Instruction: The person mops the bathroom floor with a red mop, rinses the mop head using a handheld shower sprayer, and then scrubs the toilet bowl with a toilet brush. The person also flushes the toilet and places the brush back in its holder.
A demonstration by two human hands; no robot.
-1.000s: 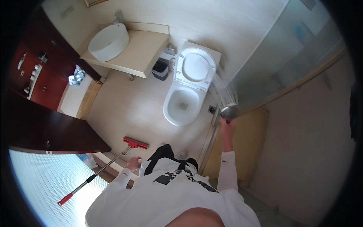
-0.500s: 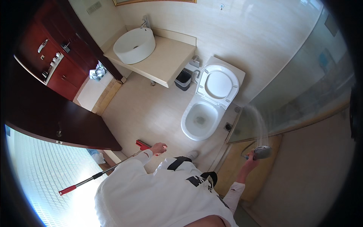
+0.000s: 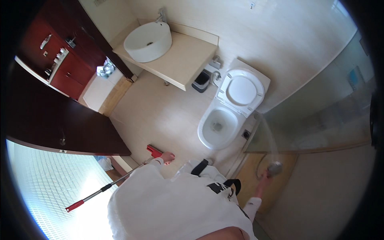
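So from the left: there's the dark door [image 3: 64, 120], then a long-poled mop [image 3: 107, 187] on a slant, red head down on the pale floor [image 3: 136, 120]. White round basin [image 3: 148, 44] sits up on the beige table [image 3: 192, 52]. My left hand [image 3: 168, 157] is right in front of the mop's red head, fingers kinda curled, but honestly can't tell if it's touching or holding anything. Next, the little bin [image 3: 202, 81] and the toilet [image 3: 221, 125], lid up. Far right, my right hand [image 3: 264, 176] has a firm grip on the shower head [image 3: 275, 168], with water [image 3: 273, 140] spraying out toward the glass panel [image 3: 316, 124].

Progress? I'd call the spraying underway, not wrapped up, since the water's on. Can't make out which bits are properly rinsed, so no clue how much is left. Mop doesn't look in use.
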